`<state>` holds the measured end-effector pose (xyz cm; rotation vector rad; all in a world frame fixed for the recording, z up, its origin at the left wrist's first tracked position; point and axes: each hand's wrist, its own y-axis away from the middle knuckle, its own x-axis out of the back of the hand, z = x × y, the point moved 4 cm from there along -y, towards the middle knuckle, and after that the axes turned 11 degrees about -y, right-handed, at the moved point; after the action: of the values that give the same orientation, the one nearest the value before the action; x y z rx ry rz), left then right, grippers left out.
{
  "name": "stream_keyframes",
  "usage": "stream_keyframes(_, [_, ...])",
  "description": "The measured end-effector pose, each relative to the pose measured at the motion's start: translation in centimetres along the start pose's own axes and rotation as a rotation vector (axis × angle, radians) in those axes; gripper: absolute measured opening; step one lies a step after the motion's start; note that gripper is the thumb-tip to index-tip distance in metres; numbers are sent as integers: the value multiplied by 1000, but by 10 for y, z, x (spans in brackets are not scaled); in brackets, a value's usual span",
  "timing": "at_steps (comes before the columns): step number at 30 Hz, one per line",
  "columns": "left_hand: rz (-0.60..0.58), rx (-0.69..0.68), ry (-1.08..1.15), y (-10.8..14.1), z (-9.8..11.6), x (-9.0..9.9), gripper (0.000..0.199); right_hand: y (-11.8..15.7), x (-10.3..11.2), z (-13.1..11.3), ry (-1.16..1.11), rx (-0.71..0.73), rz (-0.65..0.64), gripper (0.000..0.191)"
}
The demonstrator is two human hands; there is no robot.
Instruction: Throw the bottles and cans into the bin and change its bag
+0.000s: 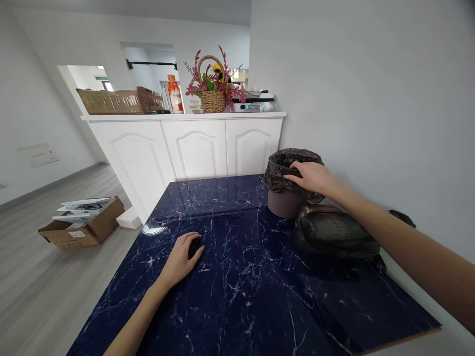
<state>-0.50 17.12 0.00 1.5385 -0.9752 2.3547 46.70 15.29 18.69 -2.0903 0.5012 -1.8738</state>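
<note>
A small mauve-brown trash bin (285,201) stands upright on the blue marbled table (237,277), close to the wall. A black garbage bag (278,170) lines it and is folded down over its rim. My right hand (311,176) grips the bag at the near right of the rim, thumb and fingers at the plastic. My left hand (185,254) rests on the table at the left, fingers curved and thumb apart. The patch between thumb and fingers is dark; whether it is more than shadow I cannot tell. Beneath my right forearm lies a dark plastic bundle (336,232).
Behind the table stands a white cabinet (200,148). On top sit a cardboard box (111,101), an orange-capped bottle (175,94), a flower basket (213,101) and a clear bottle (260,107) lying down. An open carton (85,235) is on the floor at left.
</note>
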Motion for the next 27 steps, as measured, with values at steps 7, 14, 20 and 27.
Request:
stream_keyframes(7, [-3, -7, -33, 1, 3, 0, 40, 54, -25, -83, -347, 393, 311, 36])
stream_keyframes(14, [-13, -7, -70, 3, 6, 2, 40, 108, -136, -131, -731, 336, -176, 50])
stream_keyframes(20, [-42, 16, -128, 5, 7, 0, 42, 121, -194, -122, -804, 154, -288, 62])
stream_keyframes(27, [-60, 40, -183, 5, 15, -11, 43, 127, -197, -118, -800, 200, -301, 56])
